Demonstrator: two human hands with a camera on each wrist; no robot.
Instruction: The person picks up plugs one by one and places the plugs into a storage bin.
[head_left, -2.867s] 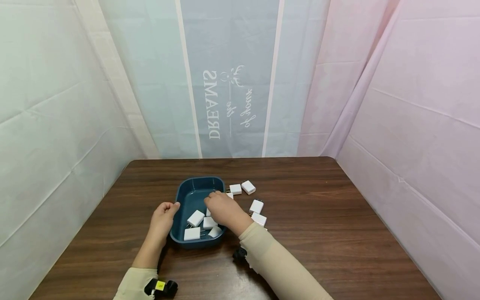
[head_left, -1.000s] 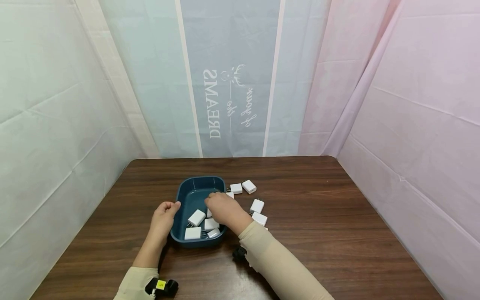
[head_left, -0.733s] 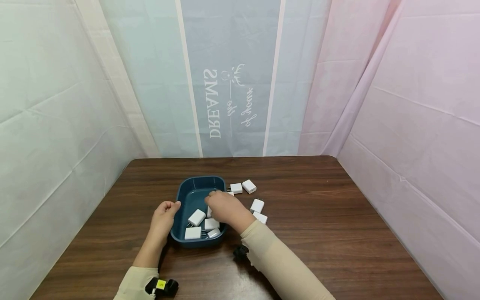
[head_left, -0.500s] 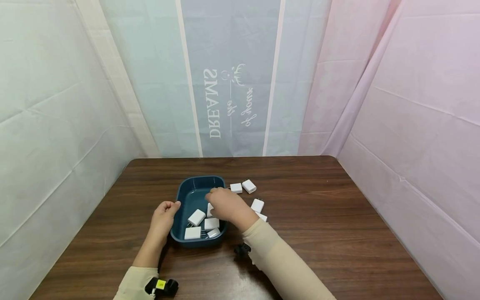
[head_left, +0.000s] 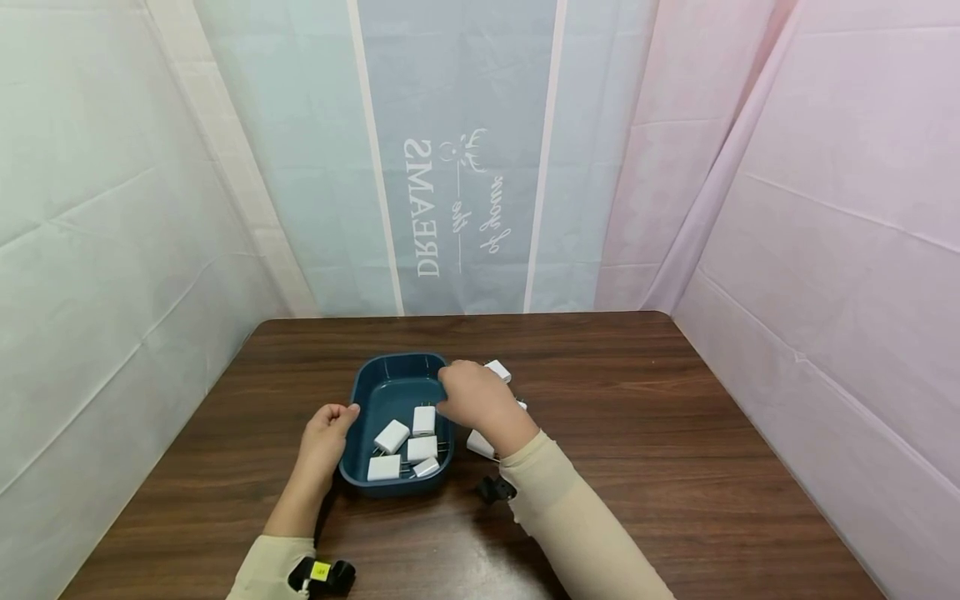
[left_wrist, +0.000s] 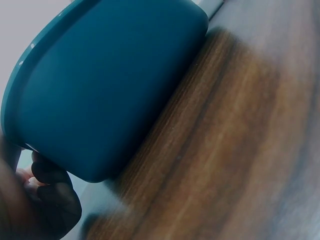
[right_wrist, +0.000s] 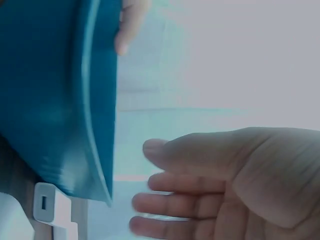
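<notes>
Loading seems to be in hand. Blue tray (head_left: 405, 367) is pinched at its rim by left hand (head_left: 324, 435); five white wall chargers (head_left: 423, 420) are held inside. Right hand (head_left: 482, 404) is empty, fingers extended, beside the rim. Next, a loose charger (right_wrist: 51, 205) on the table (head_left: 637, 458) should be gripped.

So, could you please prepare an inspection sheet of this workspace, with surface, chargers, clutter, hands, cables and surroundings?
Surface: brown wood-grain table.
Job's things: blue container with five white chargers visible inside; more chargers lie on the table to its right, some partly hidden.
Clutter: nothing seen.
Left hand: pinches the container's left rim.
Right hand: near the right rim, fingers extended, holding nothing visible.
Cables: nothing seen for certain.
Surroundings: pale cloth hangings behind and on both sides; the back one carries reversed lettering.
</notes>
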